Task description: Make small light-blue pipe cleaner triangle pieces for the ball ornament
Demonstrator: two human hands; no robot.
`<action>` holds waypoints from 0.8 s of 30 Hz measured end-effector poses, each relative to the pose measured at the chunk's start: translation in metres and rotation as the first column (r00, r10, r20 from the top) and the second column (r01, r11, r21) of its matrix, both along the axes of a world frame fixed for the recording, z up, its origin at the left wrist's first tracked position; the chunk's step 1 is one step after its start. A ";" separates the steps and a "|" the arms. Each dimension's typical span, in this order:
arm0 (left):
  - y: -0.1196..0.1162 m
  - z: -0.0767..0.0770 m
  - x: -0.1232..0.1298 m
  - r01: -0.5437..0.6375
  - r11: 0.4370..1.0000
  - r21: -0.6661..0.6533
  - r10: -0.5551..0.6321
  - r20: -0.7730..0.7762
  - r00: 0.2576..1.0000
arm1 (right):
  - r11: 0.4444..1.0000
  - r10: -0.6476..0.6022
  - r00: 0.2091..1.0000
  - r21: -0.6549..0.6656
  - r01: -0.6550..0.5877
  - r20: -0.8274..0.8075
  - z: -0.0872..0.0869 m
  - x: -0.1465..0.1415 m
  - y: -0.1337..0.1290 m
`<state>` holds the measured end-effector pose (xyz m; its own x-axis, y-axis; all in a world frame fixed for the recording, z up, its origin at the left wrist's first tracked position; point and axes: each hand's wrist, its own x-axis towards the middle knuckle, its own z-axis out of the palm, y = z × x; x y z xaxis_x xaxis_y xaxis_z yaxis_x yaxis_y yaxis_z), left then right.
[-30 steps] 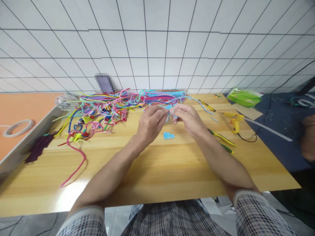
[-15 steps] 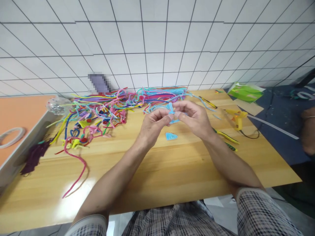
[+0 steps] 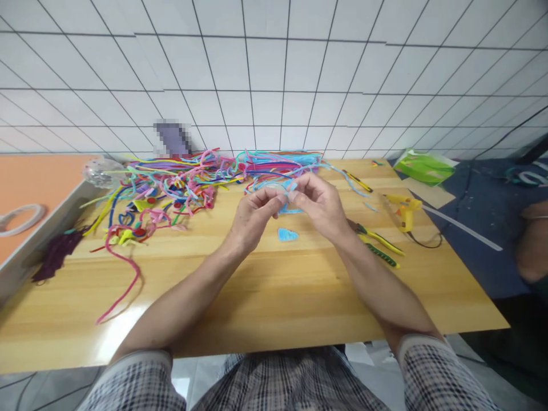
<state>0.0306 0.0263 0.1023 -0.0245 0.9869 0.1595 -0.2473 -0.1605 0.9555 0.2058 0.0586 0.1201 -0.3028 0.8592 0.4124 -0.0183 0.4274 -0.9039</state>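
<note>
My left hand [image 3: 252, 218] and my right hand [image 3: 317, 202] meet above the middle of the table, thumbs and forefingers pinched close together. Between them is a light-blue pipe cleaner piece [image 3: 292, 187], mostly covered by the fingers. Just below the hands, a flat blue pipe cleaner shape [image 3: 287, 234], pointed at its right end, lies on the wood. More light-blue pipe cleaner [image 3: 291, 212] shows on the table behind the fingertips.
Tangled colourful pipe cleaners [image 3: 171, 191] spread along the wall on the left. Pliers [image 3: 383, 242], a green-handled cutter [image 3: 382, 255] and a yellow glue gun [image 3: 405, 210] lie right of my right forearm. Another person's arm [image 3: 533, 242] shows at the far right edge.
Both hands have shifted slightly left in view along with the whole scene. The blue piece, upright between the fingers before, is now tilted and more hidden.
</note>
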 end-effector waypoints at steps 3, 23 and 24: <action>-0.002 0.000 0.002 -0.055 0.998 -0.011 0.054 -0.012 0.998 | 0.997 -0.042 0.999 0.060 0.041 0.021 -0.004 -0.001 -0.001; -0.007 0.003 0.006 -0.128 0.992 0.022 0.125 0.098 0.987 | 0.859 -0.138 0.988 0.505 0.082 0.075 -0.007 -0.002 0.003; -0.008 0.003 0.006 -0.125 0.992 0.024 0.122 0.098 0.988 | 0.867 -0.137 0.987 0.492 0.079 0.083 -0.005 -0.002 0.003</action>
<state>0.0367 0.0183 0.1058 -0.1622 0.9703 0.1797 -0.3140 -0.2234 0.9228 0.2038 0.0612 0.1147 -0.2890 0.5885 0.7551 0.1415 0.8063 -0.5743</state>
